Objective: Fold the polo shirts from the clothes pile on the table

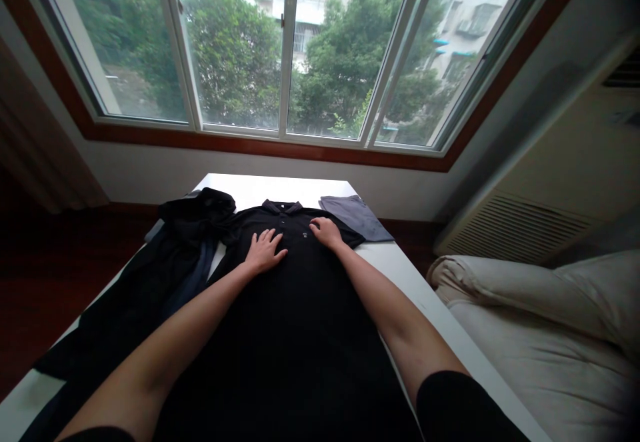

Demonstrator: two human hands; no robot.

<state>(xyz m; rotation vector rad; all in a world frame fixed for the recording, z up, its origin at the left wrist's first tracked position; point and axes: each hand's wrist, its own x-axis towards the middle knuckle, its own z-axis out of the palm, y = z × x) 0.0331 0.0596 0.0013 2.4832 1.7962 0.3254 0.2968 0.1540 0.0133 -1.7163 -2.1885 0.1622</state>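
Note:
A black polo shirt [300, 282] lies spread face up on the white table [430, 309], its collar towards the window. My left hand [265, 251] rests on the left part of its chest, fingers spread, holding nothing. On the right part of the chest, beside a small light logo, lies my right hand [326, 232] with its fingers apart and slightly bent. A heap of dark clothes [145, 282] covers the table's left side. Folded grey cloth [355, 217] sits at the far right, next to the shirt's sleeve.
Beyond the table's far edge are a wall and a wide window [285, 49]. A beige sofa [545, 322] stands along the right side, near a large pale unit with a vent grille [520, 225]. A curtain [45, 135] hangs at the left.

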